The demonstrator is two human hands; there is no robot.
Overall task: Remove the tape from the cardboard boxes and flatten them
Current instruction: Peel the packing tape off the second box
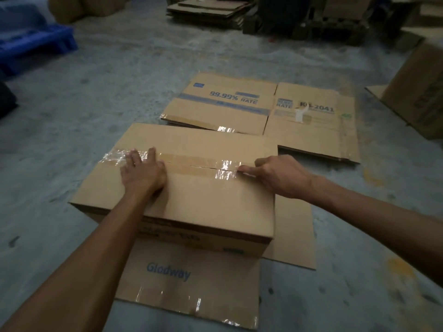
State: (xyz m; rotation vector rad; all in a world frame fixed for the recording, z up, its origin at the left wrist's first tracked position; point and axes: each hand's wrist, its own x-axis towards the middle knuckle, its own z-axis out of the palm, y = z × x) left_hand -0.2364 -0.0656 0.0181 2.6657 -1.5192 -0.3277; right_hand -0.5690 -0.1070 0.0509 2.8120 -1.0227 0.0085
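On the grey warehouse floor (91, 97), flattened boxes (239, 104) are lying far behind while I'm pressing my left hand (143, 173) flat, unclenched, on the near box (191, 200), my right hand (278, 176) pinching its tape (203, 165), still sealing the seam.

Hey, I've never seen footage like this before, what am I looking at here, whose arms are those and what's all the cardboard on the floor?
There is one picture, taken by a wide-angle camera worn on a person's head, looking down, so the arms are the wearer's own. No machine is involved. The left hand lies flat on top of a closed cardboard box, on its clear tape. The right hand is at the tape along the middle seam, fingertips pinched as if picking at it; whether it grips the tape is hard to tell. The box stands on a flattened Glodway carton. Beyond it lie more flattened cartons on the concrete floor.
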